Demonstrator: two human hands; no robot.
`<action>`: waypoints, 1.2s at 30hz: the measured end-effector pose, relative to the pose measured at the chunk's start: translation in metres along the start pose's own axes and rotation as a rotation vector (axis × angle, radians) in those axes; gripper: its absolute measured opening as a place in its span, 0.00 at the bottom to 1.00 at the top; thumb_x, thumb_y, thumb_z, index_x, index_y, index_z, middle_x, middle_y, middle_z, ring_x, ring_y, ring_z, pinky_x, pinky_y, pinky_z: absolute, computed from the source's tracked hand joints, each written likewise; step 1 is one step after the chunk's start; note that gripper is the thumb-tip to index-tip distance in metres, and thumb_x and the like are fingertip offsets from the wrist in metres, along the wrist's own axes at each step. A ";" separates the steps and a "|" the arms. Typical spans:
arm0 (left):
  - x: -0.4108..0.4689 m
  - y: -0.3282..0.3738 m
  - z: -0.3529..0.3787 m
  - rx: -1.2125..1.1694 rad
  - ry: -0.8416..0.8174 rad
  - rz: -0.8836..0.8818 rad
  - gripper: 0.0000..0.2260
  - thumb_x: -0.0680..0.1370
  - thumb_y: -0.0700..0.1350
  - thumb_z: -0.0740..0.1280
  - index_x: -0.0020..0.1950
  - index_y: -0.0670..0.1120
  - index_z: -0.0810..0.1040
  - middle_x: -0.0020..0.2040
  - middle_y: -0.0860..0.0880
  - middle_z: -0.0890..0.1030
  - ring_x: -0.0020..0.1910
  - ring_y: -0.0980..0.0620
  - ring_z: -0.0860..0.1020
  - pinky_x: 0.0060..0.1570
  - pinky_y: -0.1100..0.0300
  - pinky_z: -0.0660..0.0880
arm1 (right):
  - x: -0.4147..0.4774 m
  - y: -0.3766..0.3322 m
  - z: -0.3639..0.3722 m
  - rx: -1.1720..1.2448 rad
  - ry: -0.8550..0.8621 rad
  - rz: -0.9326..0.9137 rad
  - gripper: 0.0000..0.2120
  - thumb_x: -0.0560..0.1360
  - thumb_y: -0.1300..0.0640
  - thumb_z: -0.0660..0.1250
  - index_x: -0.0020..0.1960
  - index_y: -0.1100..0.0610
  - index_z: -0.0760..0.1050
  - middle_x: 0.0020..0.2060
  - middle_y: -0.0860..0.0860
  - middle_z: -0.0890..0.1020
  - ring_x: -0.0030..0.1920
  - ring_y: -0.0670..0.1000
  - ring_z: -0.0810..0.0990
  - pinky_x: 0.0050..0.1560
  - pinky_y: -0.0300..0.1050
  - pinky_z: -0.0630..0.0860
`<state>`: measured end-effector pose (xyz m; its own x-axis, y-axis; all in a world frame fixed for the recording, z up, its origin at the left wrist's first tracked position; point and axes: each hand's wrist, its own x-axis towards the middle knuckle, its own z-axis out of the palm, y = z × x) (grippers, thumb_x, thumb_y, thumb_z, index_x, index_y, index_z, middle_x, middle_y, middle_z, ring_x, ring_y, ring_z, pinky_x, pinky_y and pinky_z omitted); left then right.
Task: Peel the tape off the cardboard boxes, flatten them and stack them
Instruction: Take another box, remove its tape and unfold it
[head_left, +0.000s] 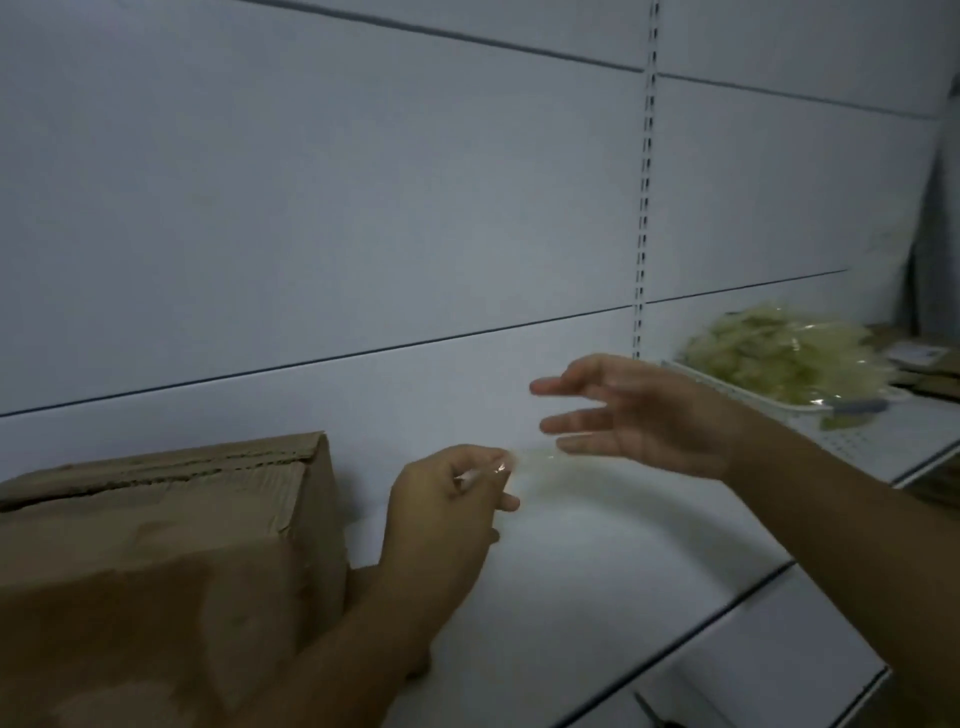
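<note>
While your left hand (447, 499) pinches the thin, clingy tape (524, 460), your right hand (639, 410) hangs open; grip its loose end, since it likely sticks to fingers.

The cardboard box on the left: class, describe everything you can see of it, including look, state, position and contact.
The cardboard box is plain brown corrugated card, still standing as a box, not flattened. It sits on the white shelf at the left, close to the white back panel. Its top flaps are closed with a dark gap between them, and the surface looks scuffed and patchy. The left forearm lies against its right side; neither the left hand nor the right hand grips it.
</note>
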<state>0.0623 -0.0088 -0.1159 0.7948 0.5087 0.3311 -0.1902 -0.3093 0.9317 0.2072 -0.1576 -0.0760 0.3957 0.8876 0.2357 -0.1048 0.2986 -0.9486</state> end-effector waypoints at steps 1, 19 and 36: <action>-0.003 0.002 0.007 0.005 -0.053 0.006 0.06 0.77 0.43 0.65 0.44 0.46 0.81 0.34 0.53 0.82 0.29 0.58 0.79 0.26 0.65 0.75 | -0.005 -0.010 -0.008 0.008 0.059 -0.022 0.23 0.57 0.53 0.80 0.49 0.58 0.79 0.60 0.59 0.79 0.52 0.61 0.82 0.46 0.52 0.81; 0.126 0.069 0.246 0.097 -0.527 0.290 0.29 0.77 0.45 0.65 0.74 0.58 0.56 0.29 0.59 0.74 0.26 0.61 0.71 0.31 0.65 0.71 | -0.089 -0.132 -0.192 -1.363 0.494 -0.217 0.06 0.69 0.60 0.73 0.41 0.50 0.82 0.39 0.48 0.84 0.41 0.45 0.81 0.47 0.36 0.78; 0.227 -0.006 0.375 0.741 -0.675 0.246 0.25 0.80 0.60 0.46 0.75 0.62 0.41 0.79 0.51 0.49 0.77 0.48 0.45 0.73 0.40 0.44 | -0.130 -0.099 -0.309 -0.965 0.487 0.154 0.20 0.73 0.42 0.60 0.58 0.51 0.79 0.54 0.47 0.82 0.51 0.42 0.81 0.55 0.33 0.75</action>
<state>0.4596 -0.1924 -0.1026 0.9834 -0.1215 0.1344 -0.1698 -0.8775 0.4486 0.4477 -0.4104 -0.0778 0.7805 0.5948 0.1926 0.4913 -0.3930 -0.7773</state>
